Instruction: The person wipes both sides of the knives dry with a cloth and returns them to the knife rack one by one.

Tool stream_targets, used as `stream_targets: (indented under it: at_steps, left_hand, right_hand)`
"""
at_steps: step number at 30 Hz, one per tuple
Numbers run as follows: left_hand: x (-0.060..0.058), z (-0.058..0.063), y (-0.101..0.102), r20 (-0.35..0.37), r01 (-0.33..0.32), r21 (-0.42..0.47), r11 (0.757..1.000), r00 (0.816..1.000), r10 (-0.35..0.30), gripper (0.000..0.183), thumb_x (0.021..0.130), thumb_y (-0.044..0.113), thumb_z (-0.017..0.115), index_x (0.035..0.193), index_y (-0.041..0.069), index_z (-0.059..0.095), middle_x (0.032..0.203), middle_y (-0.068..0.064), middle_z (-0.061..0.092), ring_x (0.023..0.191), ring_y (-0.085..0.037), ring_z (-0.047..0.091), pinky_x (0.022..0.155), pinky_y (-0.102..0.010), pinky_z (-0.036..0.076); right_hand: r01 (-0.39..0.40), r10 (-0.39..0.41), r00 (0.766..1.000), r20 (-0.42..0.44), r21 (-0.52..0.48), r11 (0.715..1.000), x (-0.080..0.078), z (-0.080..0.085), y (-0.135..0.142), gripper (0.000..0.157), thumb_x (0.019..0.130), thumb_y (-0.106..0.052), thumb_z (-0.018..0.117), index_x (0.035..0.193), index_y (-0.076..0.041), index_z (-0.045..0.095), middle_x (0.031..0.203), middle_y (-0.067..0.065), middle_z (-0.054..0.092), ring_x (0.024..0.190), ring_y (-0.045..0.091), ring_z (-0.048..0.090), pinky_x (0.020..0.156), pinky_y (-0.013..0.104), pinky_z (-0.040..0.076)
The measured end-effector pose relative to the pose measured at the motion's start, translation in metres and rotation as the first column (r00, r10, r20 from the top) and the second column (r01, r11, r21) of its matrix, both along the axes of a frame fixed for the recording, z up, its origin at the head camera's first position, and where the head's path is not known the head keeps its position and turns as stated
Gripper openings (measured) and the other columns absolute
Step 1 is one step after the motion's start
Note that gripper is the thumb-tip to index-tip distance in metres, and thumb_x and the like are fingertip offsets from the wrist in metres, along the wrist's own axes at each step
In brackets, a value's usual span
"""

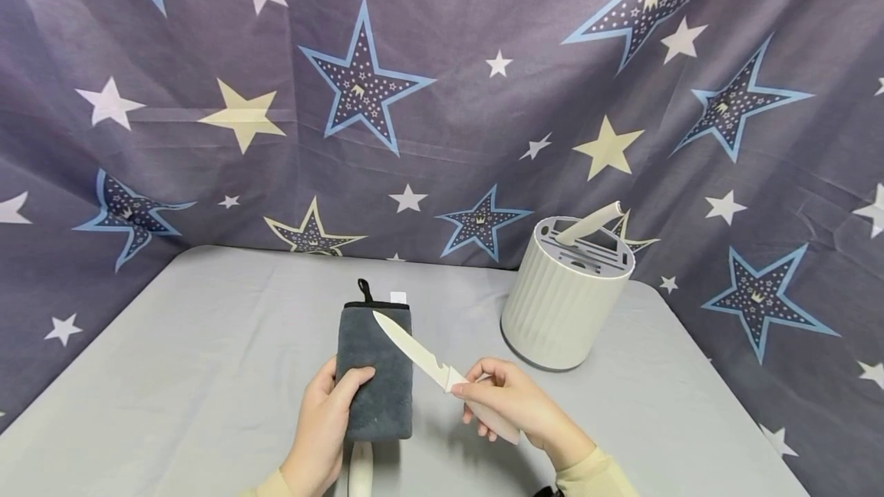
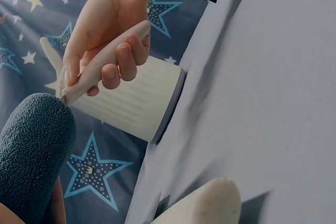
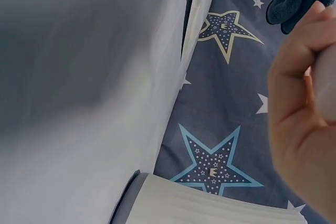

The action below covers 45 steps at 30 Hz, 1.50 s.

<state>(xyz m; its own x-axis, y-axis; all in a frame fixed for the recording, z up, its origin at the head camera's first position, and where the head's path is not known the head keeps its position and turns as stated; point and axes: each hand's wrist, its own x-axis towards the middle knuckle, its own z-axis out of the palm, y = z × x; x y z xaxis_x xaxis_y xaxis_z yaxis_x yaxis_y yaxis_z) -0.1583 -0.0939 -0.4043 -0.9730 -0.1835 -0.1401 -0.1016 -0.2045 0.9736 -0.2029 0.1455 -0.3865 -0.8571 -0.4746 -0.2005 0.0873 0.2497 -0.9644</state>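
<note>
My left hand [image 1: 327,422] grips a folded dark grey cloth [image 1: 376,397] with a black hanging loop, its thumb on top and its other fingers hidden underneath. My right hand [image 1: 514,399] holds a white knife [image 1: 414,349] by the handle. The blade points up and left, its tip in front of the cloth's upper part in the head view. In the left wrist view the right hand's fingers curl round the pale handle [image 2: 105,61]. Below the cloth another pale handle [image 1: 361,472] shows on the table, the rest of that item being hidden.
A ribbed cream knife block [image 1: 562,313] stands at the table's back right, one white handle [image 1: 590,222] sticking out of its slotted top. The pale grey table [image 1: 207,374] meets a star-printed curtain [image 1: 442,98] at the back and sides.
</note>
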Motion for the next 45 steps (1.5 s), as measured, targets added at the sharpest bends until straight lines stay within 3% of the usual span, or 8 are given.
stream_targets:
  at_steps: [8, 20, 37, 45]
  left_hand:
    - [0.001, 0.000, 0.002, 0.009, 0.008, 0.008, 1.000, 1.000, -0.008, 0.040, 0.098, 0.017, 0.055, 0.134, 0.001, 0.048, 0.103, 0.001, 0.065, 0.089, -0.011, 0.065, 0.075, -0.026, 0.055]
    - [0.005, -0.002, 0.012, 0.004, 0.033, 0.013, 0.999, 0.999, -0.033, 0.039, 0.096, 0.016, 0.057, 0.130, -0.001, 0.050, 0.093, 0.000, 0.067, 0.081, -0.014, 0.067, 0.070, -0.028, 0.056]
    - [0.008, -0.006, 0.023, -0.002, 0.064, 0.007, 0.998, 0.998, -0.064, 0.038, 0.095, 0.015, 0.058, 0.128, -0.003, 0.053, 0.092, -0.003, 0.068, 0.079, -0.017, 0.068, 0.068, -0.031, 0.056]
    - [0.007, -0.006, 0.023, 0.000, 0.046, -0.007, 0.999, 0.999, -0.046, 0.038, 0.094, 0.015, 0.059, 0.127, -0.003, 0.055, 0.093, -0.003, 0.068, 0.081, -0.017, 0.067, 0.069, -0.031, 0.056]
  right_hand:
    - [-0.001, 0.001, 1.000, -0.016, 0.005, 1.000, -0.001, 0.001, -0.001, 0.026, 0.091, -0.024, 0.070, 0.094, -0.001, 0.056, 0.067, 0.002, 0.067, 0.049, 0.010, 0.054, 0.046, 0.023, 0.045]
    - [-0.003, 0.003, 0.999, -0.044, -0.003, 1.000, -0.002, 0.002, -0.004, 0.025, 0.092, -0.022, 0.069, 0.094, 0.000, 0.057, 0.068, 0.001, 0.066, 0.050, 0.009, 0.054, 0.046, 0.022, 0.046]
    - [0.004, -0.004, 1.000, -0.031, -0.012, 1.000, -0.003, 0.005, -0.011, 0.026, 0.091, -0.025, 0.070, 0.093, -0.003, 0.057, 0.067, 0.000, 0.066, 0.049, 0.009, 0.053, 0.046, 0.022, 0.046]
    - [0.004, -0.005, 1.000, -0.027, -0.016, 1.000, -0.004, 0.006, -0.013, 0.025, 0.092, -0.025, 0.069, 0.093, -0.003, 0.057, 0.066, -0.001, 0.065, 0.048, 0.008, 0.052, 0.045, 0.022, 0.045]
